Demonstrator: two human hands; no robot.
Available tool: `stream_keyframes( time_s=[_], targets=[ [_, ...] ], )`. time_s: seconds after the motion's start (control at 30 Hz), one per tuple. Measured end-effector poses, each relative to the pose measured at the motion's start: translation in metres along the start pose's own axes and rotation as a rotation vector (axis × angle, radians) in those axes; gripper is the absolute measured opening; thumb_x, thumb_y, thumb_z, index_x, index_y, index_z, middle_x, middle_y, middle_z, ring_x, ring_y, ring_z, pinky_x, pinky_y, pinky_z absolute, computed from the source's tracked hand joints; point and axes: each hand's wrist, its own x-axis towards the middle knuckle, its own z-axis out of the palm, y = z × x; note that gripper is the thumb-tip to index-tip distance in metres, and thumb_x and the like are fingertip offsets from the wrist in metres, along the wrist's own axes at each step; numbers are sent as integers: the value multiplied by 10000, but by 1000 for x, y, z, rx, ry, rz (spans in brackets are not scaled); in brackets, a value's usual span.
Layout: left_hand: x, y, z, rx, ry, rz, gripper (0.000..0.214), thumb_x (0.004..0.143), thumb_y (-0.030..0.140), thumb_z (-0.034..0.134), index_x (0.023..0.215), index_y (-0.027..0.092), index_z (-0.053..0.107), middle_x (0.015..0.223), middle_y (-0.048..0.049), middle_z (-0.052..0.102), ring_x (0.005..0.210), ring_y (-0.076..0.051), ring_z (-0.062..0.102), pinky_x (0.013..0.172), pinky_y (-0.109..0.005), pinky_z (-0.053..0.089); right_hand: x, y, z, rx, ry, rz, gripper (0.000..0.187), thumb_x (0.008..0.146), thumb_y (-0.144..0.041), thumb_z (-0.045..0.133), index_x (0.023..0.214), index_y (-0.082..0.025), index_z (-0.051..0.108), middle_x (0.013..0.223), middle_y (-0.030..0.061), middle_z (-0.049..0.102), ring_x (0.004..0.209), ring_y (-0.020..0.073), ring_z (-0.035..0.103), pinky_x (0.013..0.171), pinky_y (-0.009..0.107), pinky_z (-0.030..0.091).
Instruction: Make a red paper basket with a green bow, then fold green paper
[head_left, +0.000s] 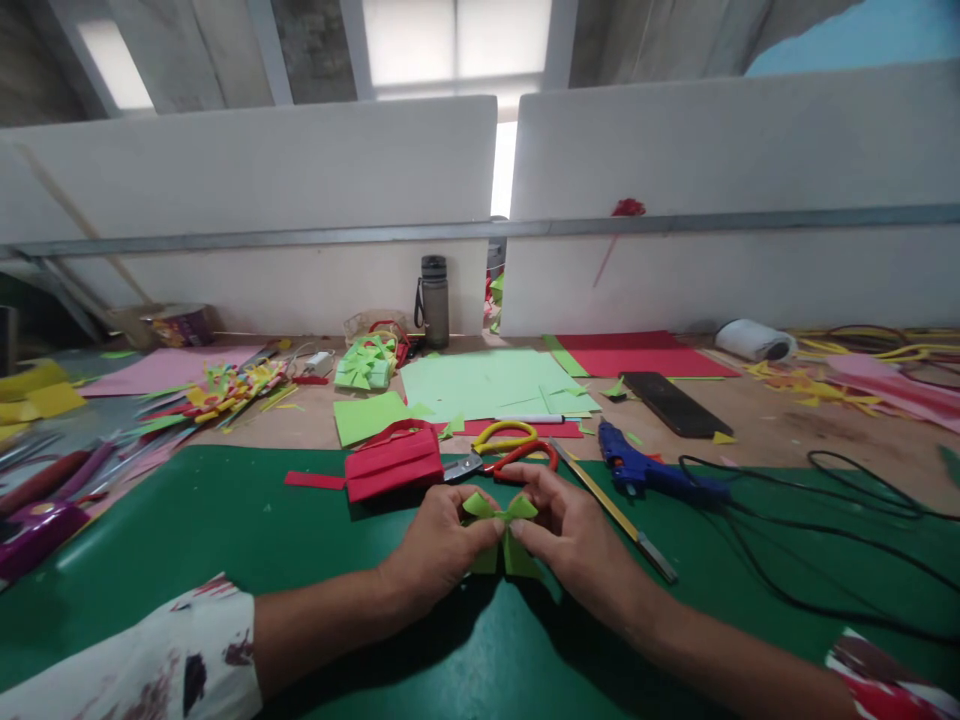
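Left hand (439, 542) and right hand (576, 528) pinching green bow (503, 513), red box (394, 464) beyond, green mat (270, 530)

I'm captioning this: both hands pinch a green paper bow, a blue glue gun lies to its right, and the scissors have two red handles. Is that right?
Not quite: the head view shows the scissors with one yellow handle and one orange-red. The left hand and right hand do pinch the green paper bow, the blue glue gun to its right.

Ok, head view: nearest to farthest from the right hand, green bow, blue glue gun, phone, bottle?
1. Green bow: in the right hand
2. Blue glue gun: right, slightly beyond
3. Phone: right, further back
4. Bottle: far back, left
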Motion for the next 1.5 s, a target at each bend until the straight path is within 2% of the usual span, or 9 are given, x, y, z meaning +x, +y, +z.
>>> stream_keyframes(
  time_s=[0.2,0.4,0.57,0.8,0.97,1.13,1.23,1.37,1.5],
  targets=[
    [1,2,1,29,-72,-11,218,658,247,624,825,108,610,664,8,572,539,-88,460,516,-212,393,3,3,-2,128,18,-16,446,672,-189,564,1110,-190,481,809,-10,613,659,129,576,561,236,435],
    [1,2,0,19,-80,-7,203,667,203,627,847,117,597,637,25,560,522,-74,479,478,-180,394,8,3,-3,105,33,-8,436,637,-151,533,1070,-195,499,645,-67,524,534,94,494,480,206,373],
    [1,3,-1,-1,-62,-85,161,696,214,589,830,131,559,571,27,573,439,-79,526,406,-165,402,14,2,-4,77,26,28,432,617,-143,551,1045,-195,520,656,-54,549,519,93,479,465,206,344],
    [5,2,-2,-52,-23,-118,159,710,193,546,853,127,531,616,-25,636,417,-91,566,388,-169,433,12,0,-11,85,31,38,353,793,-420,521,1064,-193,526,693,-28,545,524,88,479,460,203,352],
    [3,5,0,-56,-47,-101,197,734,200,565,902,102,539,625,-38,637,438,-92,578,399,-161,433,13,-1,-12,41,14,34,483,641,-204,596,1113,-174,495,635,-64,536,494,74,456,457,194,341],
    [-7,2,-5,-47,-34,-106,356,823,277,513,1127,118,416,637,-20,635,450,-110,581,392,-173,420,18,1,-13,-73,33,-2,472,671,-168,537,1140,-164,487,635,-49,550,497,95,479,466,216,348],
    [-21,-2,-16,75,-1,-43,371,844,349,483,1133,135,391,595,11,608,369,-92,495,330,-162,323,21,1,-20,-196,68,-59,412,702,-202,567,1111,-166,532,705,-5,586,586,142,536,540,267,400],
    [-38,1,-45,239,166,188,264,831,387,493,953,154,509,531,67,479,409,-71,403,397,-174,319,25,-8,-24,-436,162,-244,420,717,-274,631,1126,-203,568,1064,89,614,955,255,571,847,408,416],
    [-38,13,-92,496,533,409,204,828,363,502,864,171,560,736,-4,581,649,-128,530,594,-222,423,35,-19,-10,-499,50,-216,406,778,-266,584,1173,-189,532,1073,107,627,980,245,590,845,408,456]
  ],
)
